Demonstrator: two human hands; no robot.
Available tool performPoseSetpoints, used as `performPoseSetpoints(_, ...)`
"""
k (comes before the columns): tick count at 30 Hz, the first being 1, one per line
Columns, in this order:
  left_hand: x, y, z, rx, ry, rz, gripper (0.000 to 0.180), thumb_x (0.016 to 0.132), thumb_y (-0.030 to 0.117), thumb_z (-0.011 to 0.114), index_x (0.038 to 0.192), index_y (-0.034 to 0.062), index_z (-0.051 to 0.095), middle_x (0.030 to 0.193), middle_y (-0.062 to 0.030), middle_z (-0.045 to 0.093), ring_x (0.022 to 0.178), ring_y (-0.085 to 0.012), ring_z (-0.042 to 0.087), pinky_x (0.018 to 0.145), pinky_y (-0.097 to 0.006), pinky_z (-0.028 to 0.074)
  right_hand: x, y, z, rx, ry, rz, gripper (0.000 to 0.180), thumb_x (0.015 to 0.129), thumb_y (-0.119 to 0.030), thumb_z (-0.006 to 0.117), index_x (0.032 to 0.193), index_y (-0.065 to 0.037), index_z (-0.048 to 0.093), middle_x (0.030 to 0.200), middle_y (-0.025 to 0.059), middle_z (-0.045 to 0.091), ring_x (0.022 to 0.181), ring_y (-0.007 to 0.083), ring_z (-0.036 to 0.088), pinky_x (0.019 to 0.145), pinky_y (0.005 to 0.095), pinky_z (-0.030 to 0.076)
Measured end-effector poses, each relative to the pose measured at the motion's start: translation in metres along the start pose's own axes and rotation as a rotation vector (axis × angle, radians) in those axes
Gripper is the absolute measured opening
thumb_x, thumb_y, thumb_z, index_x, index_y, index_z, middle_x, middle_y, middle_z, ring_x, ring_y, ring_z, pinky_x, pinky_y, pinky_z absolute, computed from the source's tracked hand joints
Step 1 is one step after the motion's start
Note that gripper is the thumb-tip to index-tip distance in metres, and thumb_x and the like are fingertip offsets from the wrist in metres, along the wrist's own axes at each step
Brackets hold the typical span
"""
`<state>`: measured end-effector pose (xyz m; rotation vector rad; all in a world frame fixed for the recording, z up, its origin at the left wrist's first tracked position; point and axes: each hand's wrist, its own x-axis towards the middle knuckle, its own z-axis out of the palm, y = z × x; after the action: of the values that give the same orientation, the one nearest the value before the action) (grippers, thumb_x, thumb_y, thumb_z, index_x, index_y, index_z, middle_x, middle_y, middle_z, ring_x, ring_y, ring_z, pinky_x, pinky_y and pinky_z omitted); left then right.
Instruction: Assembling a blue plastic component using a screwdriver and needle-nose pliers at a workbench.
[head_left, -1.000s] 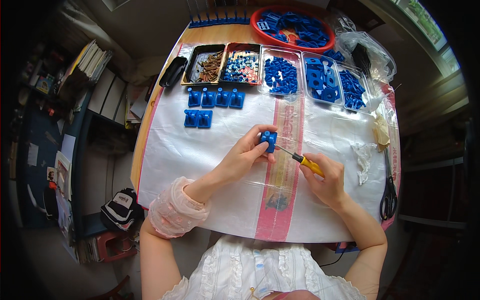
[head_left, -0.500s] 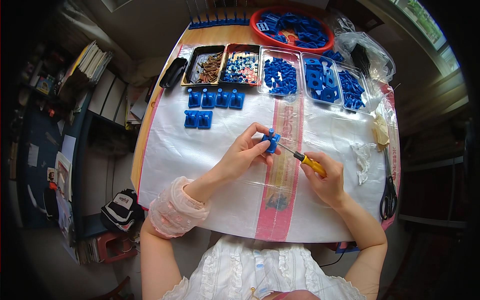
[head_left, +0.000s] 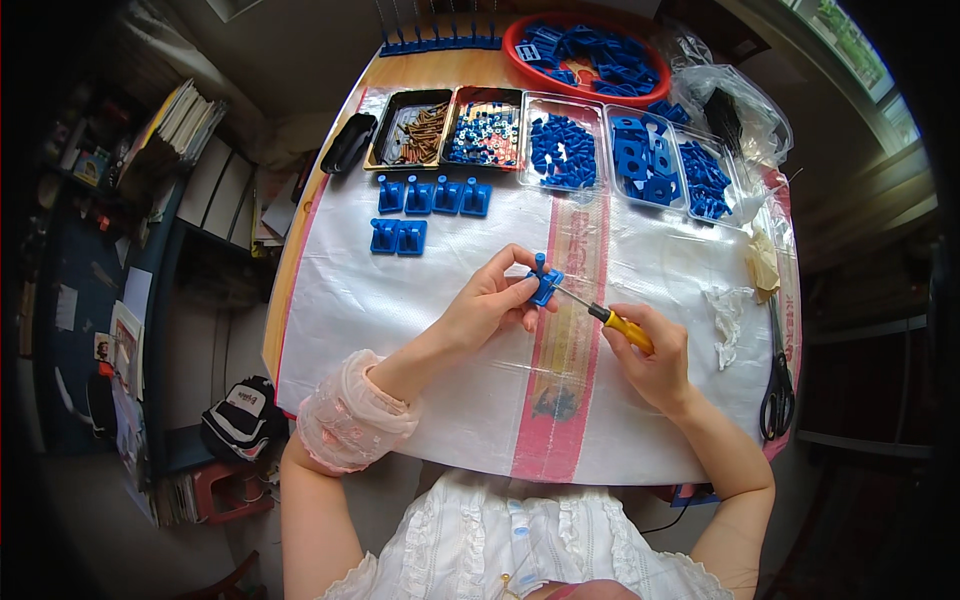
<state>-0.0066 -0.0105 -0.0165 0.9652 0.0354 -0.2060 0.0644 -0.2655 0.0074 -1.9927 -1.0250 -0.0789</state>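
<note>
Right now the left hand [head_left: 490, 305] is pinching a small blue plastic part [head_left: 545, 284] up off the white worktop [head_left: 400, 300] so it is staying still, while the right hand [head_left: 650, 365], at its four o'clock, is wrapping around a yellow-handled screwdriver [head_left: 610, 322] and pointing its tip into the part.

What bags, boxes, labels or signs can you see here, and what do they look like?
Clear plastic bag: far right corner of the table, crumpled, see-through, dark things inside.
Woven sheet: covers the table, white, red stripes, printed marks down the middle stripe.
Books: stacked on the left shelf, pale edges.
No screens or signs show.
</note>
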Motion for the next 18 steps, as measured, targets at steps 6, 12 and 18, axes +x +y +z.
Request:
performPoseSetpoints(6,0.0,-0.002,0.0,0.127,0.04,0.03,0.015,0.106,0.012,0.051,0.121,0.0102,0.047,0.103,-0.0173,0.07,0.071,-0.0082,0.06,0.07,-0.022,0.052,0.001,-0.001,0.0,-0.001,-0.019,0.027,0.022,0.083,-0.003,0.078,0.103,-0.003,0.069,0.086,0.0115,0.073,0.069,0.0222,0.073,0.055,0.0297,0.055)
performPoseSetpoints(12,-0.002,-0.001,0.01,0.384,0.094,0.121,0.013,0.106,0.007,0.048,0.119,0.0063,0.045,0.1,-0.0155,0.072,0.067,-0.0062,0.057,0.067,-0.021,0.05,0.001,0.0,-0.001,0.067,-0.051,0.091,0.02,0.085,-0.003,0.077,0.103,-0.002,0.068,0.085,0.012,0.072,0.067,0.0218,0.071,0.059,0.0297,0.054)
performPoseSetpoints(18,-0.001,0.0,0.012,0.398,0.099,0.13,0.013,0.105,0.006,0.049,0.118,0.0055,0.046,0.101,-0.0152,0.072,0.067,-0.0062,0.057,0.067,-0.021,0.05,0.002,-0.001,-0.004,0.083,-0.076,0.108,0.018,0.086,-0.004,0.075,0.103,-0.001,0.068,0.081,0.0123,0.072,0.064,0.0198,0.07,0.058,0.0288,0.051)
